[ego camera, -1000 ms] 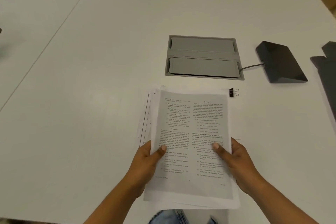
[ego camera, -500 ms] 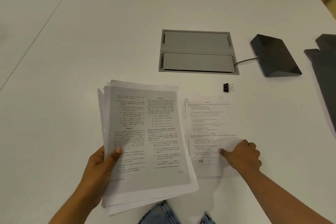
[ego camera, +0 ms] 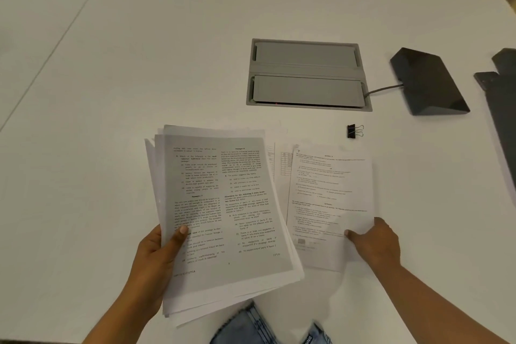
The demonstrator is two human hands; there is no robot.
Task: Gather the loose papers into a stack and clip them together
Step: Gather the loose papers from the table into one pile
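My left hand (ego camera: pixel 156 254) grips a thick, uneven stack of printed papers (ego camera: pixel 223 204) by its lower left edge, thumb on top, holding it tilted just above the white table (ego camera: pixel 139 50). To the right, a loose printed sheet (ego camera: pixel 329 193) lies on the table. My right hand (ego camera: pixel 375 240) pinches its lower right edge, thumb on the page. Another sheet with a printed table (ego camera: pixel 279 167) peeks out from under both. A small black binder clip (ego camera: pixel 354 131) lies on the table beyond the loose sheet, untouched.
A grey cable hatch (ego camera: pixel 307 72) is set into the table behind the papers. A black wedge-shaped device (ego camera: pixel 427 84) with a cable sits to its right. A dark flat object (ego camera: pixel 502 98) lies at the right edge. The table's near edge is below the stack.
My left hand has carried the stack to the left. My right hand let go of the stack, reached right and took hold of the loose sheet uncovered on the table.
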